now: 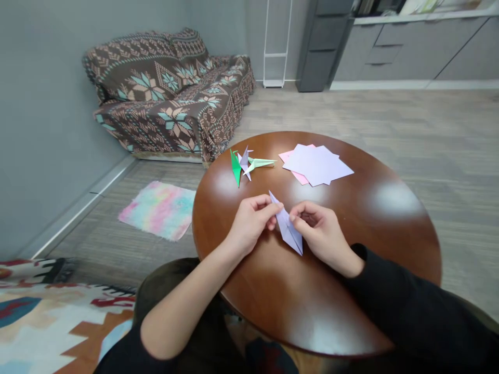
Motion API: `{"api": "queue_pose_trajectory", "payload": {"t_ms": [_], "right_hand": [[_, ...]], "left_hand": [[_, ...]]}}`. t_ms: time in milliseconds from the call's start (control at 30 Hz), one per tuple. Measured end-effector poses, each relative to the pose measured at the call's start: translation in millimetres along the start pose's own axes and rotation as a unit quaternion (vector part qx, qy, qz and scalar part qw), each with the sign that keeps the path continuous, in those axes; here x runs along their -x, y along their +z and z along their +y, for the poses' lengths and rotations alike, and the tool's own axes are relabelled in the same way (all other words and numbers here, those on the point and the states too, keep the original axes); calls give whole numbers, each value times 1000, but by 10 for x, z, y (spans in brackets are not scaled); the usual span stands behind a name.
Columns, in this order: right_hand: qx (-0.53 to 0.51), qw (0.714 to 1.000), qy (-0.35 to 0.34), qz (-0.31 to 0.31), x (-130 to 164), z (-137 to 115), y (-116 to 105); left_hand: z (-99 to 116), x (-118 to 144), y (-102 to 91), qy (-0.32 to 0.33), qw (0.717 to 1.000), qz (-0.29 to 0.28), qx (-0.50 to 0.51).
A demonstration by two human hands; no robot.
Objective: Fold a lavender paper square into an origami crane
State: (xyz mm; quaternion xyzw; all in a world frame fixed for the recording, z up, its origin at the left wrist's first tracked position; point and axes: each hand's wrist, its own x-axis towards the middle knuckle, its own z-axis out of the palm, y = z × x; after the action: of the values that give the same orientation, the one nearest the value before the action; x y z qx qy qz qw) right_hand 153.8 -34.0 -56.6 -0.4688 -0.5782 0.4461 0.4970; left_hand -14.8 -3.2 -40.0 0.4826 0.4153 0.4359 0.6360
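Note:
A piece of lavender origami paper (289, 232), folded into a long diamond, is held just above the near half of the round table. My left hand (255, 219) pinches its upper left edge between thumb and fingers. On the other side, my right hand (317, 228) grips the right edge with thumb and fingertips. The diamond slants, one sharp point up to the left and the other down to the right. A crease runs down its middle. Parts of both edges are hidden behind my fingers.
On the brown table (374, 234) stand a green paper crane (236, 167), a lavender crane (244, 162) and a pale green crane (259, 163). Right of them lies a stack of lavender and pink paper sheets (317, 163). A covered sofa (167, 98) and a pastel mat (159, 209) are beyond.

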Motion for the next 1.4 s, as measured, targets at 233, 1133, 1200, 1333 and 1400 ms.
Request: {"api": "queue_pose_trajectory", "payload": {"t_ms": [233, 1133, 1200, 1333, 1400], "right_hand": [[8, 1000, 14, 21, -13, -7, -17], [-7, 999, 36, -24, -19, -6, -62], [-26, 998, 45, -40, -22, -1, -54], [-82, 995, 55, 17, -36, 0, -59], [-105, 992, 64, 32, -41, -10, -71]], "left_hand": [[6, 36, 1, 2, 998, -32, -61], [16, -25, -61, 35, 998, 18, -46], [26, -17, -50, 50, 998, 15, -46], [35, -7, -24, 61, 997, 3, -37], [39, 1, -15, 40, 998, -23, -44]]}}
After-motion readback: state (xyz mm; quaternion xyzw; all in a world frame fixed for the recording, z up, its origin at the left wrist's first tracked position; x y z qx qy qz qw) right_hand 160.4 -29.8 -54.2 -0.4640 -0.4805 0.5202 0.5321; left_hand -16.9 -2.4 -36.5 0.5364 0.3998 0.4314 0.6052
